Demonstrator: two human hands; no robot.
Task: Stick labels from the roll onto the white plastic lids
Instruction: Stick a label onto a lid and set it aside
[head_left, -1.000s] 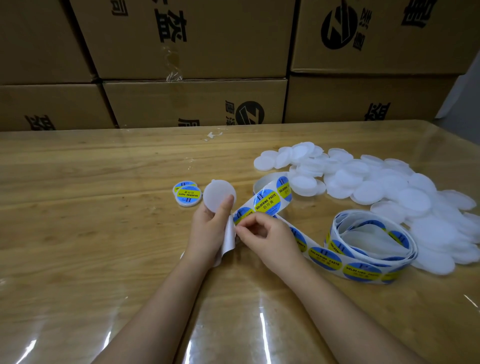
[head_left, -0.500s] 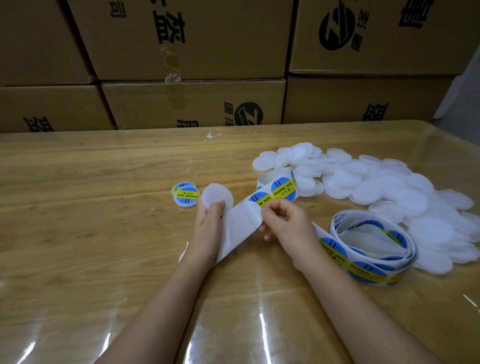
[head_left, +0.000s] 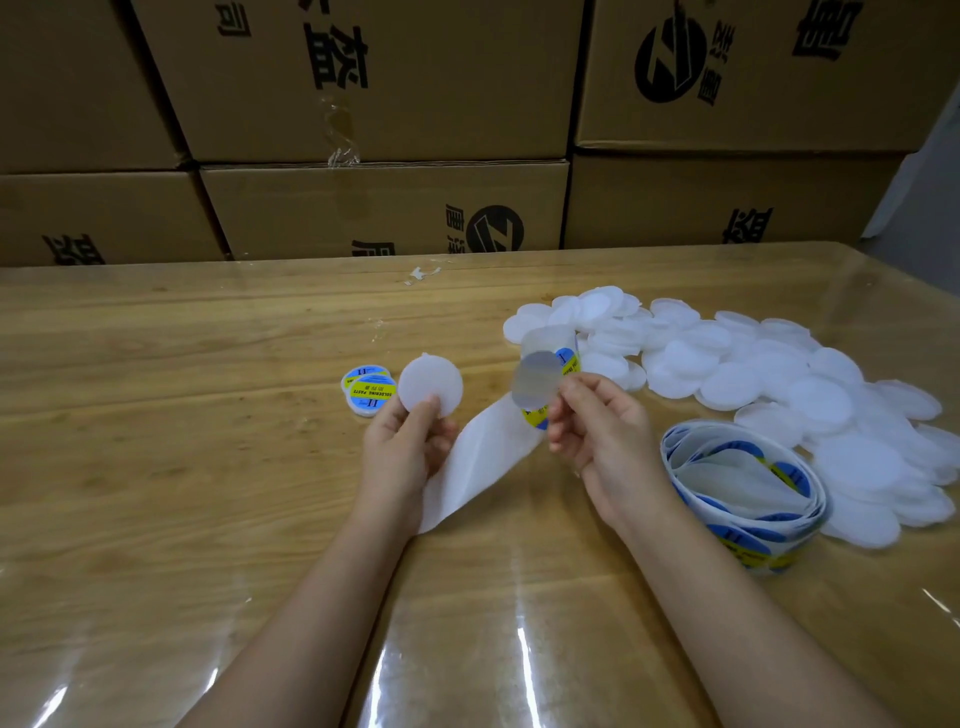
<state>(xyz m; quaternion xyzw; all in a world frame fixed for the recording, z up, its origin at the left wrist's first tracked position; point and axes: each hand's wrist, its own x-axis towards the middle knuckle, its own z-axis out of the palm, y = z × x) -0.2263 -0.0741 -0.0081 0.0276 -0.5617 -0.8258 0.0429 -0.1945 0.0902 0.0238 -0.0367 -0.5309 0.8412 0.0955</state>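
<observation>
L hand (head_left: 402, 447) grips blank lid (head_left: 430, 385) under thumb; R hand (head_left: 597, 426) pinches peeled label (head_left: 537, 384) at fingertips, blurred.

Both bare forearms reach forward side by side. The left hand (head_left: 405, 449) pinches a white lid (head_left: 430, 387) under its thumb; the right hand (head_left: 602, 434), fingers (head_left: 563, 421) curled, pinches a blurred label (head_left: 537, 387).

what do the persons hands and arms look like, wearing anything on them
Nothing is worn on either that the head view shows. The left hand and right hand have no gloves, and no ring, watch or bracelet is visible. The forearms are uncovered all the way to the bottom edge of the picture, with no sleeve in sight.
</observation>
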